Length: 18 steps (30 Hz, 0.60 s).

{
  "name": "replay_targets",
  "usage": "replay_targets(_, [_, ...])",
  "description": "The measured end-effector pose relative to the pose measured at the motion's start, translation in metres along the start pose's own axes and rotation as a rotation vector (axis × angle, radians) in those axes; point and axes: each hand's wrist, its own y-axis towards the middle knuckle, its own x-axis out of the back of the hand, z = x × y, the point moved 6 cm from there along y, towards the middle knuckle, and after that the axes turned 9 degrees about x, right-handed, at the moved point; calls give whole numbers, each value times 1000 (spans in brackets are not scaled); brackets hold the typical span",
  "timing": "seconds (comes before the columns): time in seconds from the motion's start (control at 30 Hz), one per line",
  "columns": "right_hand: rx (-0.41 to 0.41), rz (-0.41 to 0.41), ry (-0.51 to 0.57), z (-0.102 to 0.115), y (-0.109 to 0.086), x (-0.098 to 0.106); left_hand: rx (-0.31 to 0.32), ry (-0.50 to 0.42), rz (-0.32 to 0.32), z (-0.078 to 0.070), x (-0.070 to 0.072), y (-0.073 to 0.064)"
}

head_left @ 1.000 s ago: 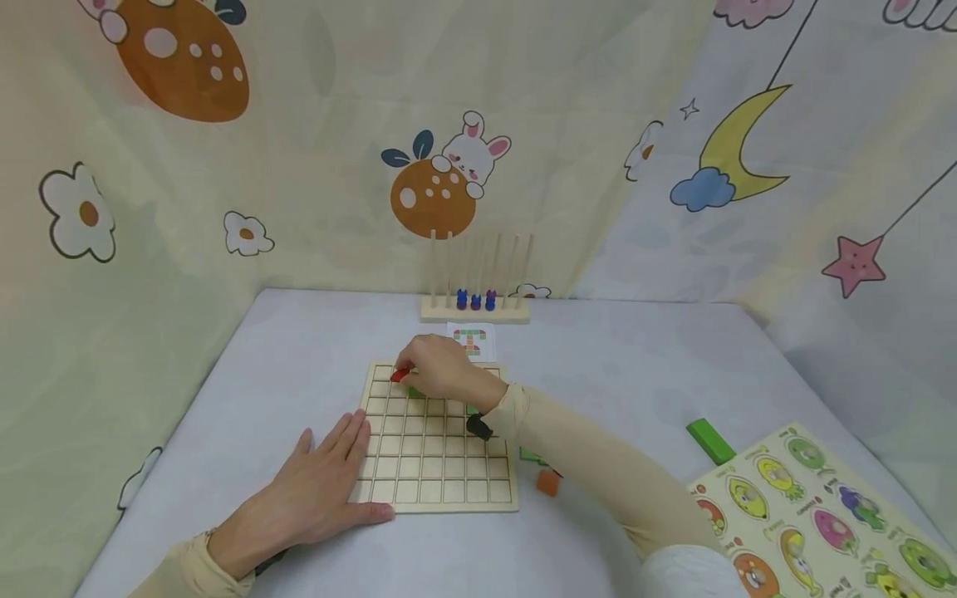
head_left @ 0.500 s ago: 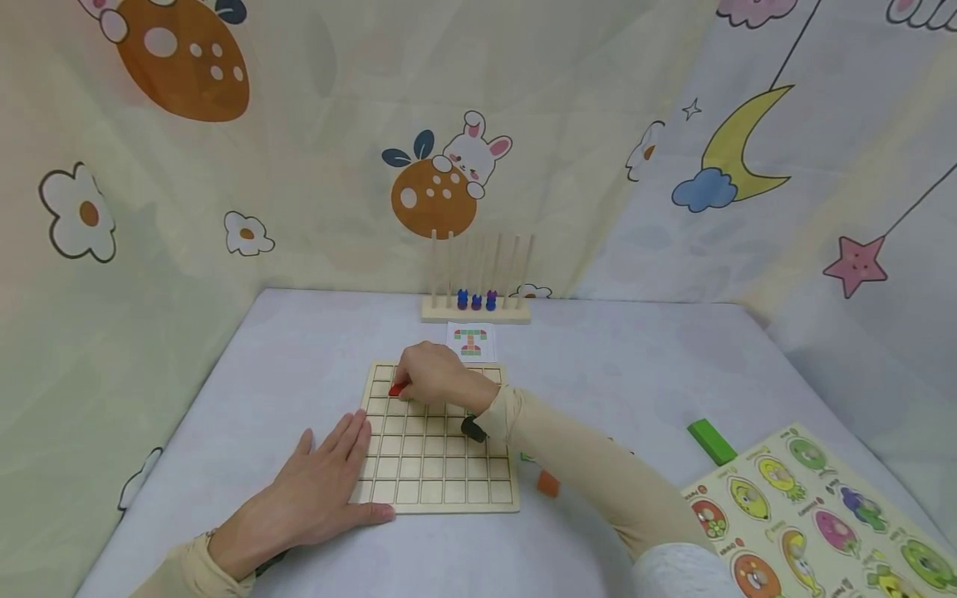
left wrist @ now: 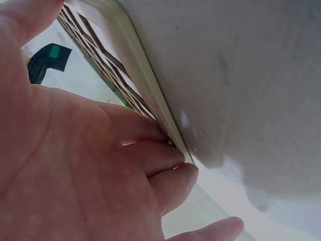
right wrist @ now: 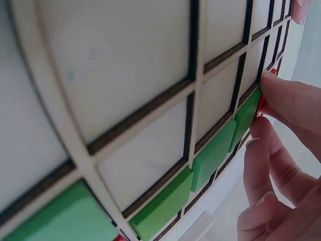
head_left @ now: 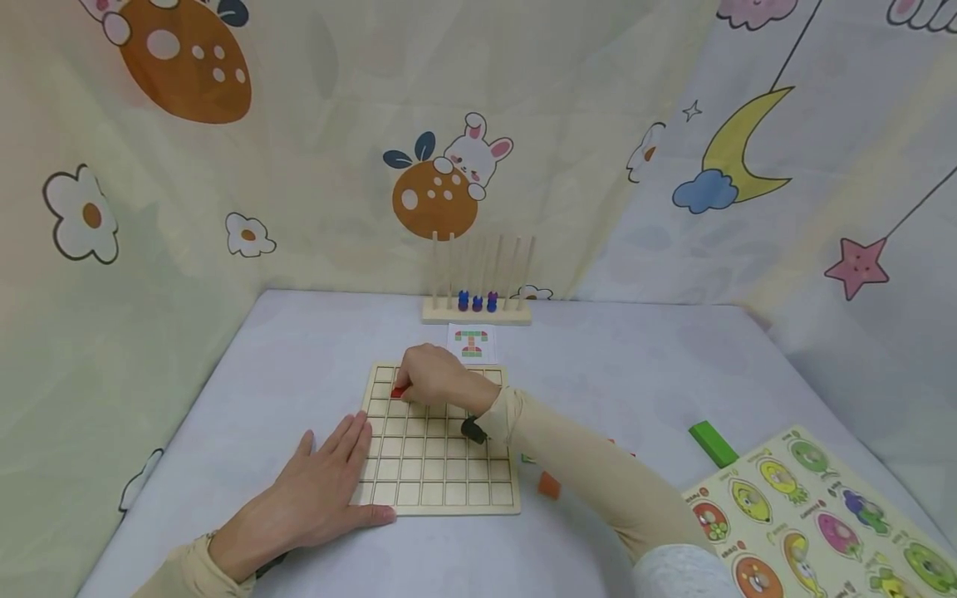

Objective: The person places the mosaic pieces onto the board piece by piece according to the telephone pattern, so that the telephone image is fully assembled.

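Observation:
A wooden grid board (head_left: 434, 470) lies in front of me in the head view. My left hand (head_left: 321, 482) rests along its left edge, fingers straight and thumb near the front corner; the left wrist view has the fingertips at the rim (left wrist: 165, 115). With thumb and fingers my right hand (head_left: 439, 375) pinches a small red piece (head_left: 397, 394) at a cell near the board's far left. Several green tiles (right wrist: 214, 151) sit in a row of cells beside the red piece in the right wrist view. From the head, the right hand hides most of that row.
A pattern card (head_left: 473, 342) lies behind the board, before a peg stand (head_left: 478, 314) with blue beads. An orange piece (head_left: 549, 485) lies right of the board, partly beside the right sleeve. Farther right are a green block (head_left: 713, 443) and a fruit picture board (head_left: 811, 507).
The right hand has moved slightly nearer with the red piece, lowering it from the far row to the cell beside the green tiles. The left hand stays put.

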Motion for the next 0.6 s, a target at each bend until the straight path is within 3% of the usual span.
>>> replay_targets(0.6, [37, -62, 51, -1, -11, 3, 24, 6, 18, -1, 0, 0])
